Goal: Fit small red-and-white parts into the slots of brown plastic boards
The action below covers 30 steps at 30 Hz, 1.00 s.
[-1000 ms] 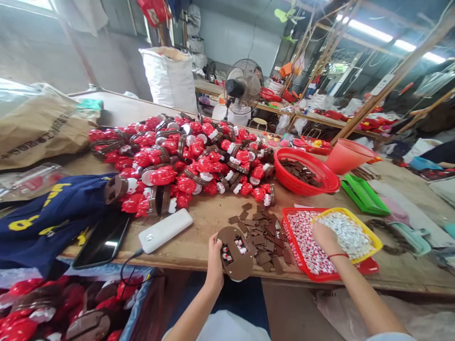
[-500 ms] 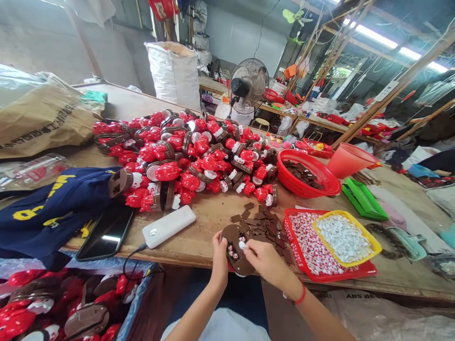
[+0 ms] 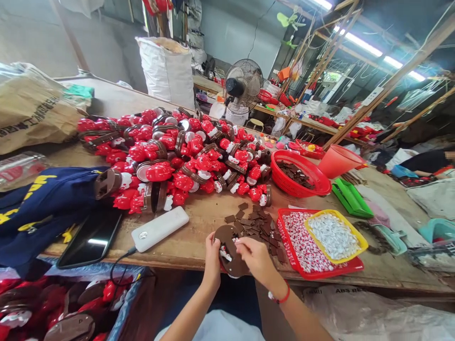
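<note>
My left hand (image 3: 212,263) is closed on the edge of a toy figure with a flat brown base (image 3: 224,233), held bottom up over the table's front edge. A sliver of red shows beneath it. Small white and red pieces sit in an opening in the base. My right hand (image 3: 259,260) pinches at the opening's right side; what its fingertips hold is too small to make out. Just beyond lies a heap of thin brown plastic plates (image 3: 258,225). To the right, a red tray (image 3: 289,244) holds small red-and-white pieces, with a yellow tray (image 3: 362,242) of white pieces resting on it.
Red toy figures (image 3: 202,163) are piled across the table; more fill a lined bin (image 3: 133,293) at lower left. A white power bank (image 3: 159,229) and phone (image 3: 88,237) lie left. A red basket (image 3: 320,187), red bucket (image 3: 341,161) and green scoop (image 3: 351,199) stand right.
The view has shifted slightly. In the base opening, the white piece at my right fingertips no longer shows the same way, and a white piece now lies across the opening. My left hand keeps its hold.
</note>
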Each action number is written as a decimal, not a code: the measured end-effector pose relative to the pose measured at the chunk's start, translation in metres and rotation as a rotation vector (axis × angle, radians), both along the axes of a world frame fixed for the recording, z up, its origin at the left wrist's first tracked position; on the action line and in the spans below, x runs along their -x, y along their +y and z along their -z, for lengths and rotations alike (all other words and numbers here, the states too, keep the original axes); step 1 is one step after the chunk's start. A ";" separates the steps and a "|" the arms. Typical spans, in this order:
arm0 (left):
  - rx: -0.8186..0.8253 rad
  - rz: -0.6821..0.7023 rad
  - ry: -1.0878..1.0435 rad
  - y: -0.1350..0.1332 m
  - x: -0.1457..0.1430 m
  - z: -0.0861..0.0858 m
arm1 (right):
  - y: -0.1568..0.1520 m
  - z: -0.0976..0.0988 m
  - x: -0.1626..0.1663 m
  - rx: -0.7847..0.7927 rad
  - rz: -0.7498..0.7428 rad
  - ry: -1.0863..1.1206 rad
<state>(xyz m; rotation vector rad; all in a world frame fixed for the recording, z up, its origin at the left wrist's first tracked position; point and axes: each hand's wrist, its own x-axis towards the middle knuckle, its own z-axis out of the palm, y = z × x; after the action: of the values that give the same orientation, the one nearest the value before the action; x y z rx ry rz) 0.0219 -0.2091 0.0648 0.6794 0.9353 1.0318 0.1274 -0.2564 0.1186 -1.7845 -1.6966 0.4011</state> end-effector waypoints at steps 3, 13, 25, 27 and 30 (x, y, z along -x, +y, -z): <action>-0.016 0.065 0.053 0.004 0.008 0.000 | -0.012 0.002 -0.061 0.016 0.243 0.004; -0.140 0.183 0.164 0.019 0.036 -0.015 | -0.034 0.012 -0.136 -0.027 0.428 -0.310; -0.073 0.094 0.163 0.017 0.044 -0.006 | 0.016 0.060 -0.079 0.372 0.112 -0.377; -0.089 0.108 0.127 0.014 0.045 -0.006 | 0.014 0.059 -0.081 0.377 0.096 -0.358; -0.107 0.116 0.111 0.011 0.044 -0.004 | 0.011 0.051 -0.084 0.385 0.058 -0.304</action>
<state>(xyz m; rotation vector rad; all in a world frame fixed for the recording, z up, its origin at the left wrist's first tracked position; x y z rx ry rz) -0.0223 -0.1986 0.0688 0.8774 0.9303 0.9535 0.2112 -0.2451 0.0675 -2.2636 -1.8610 0.4749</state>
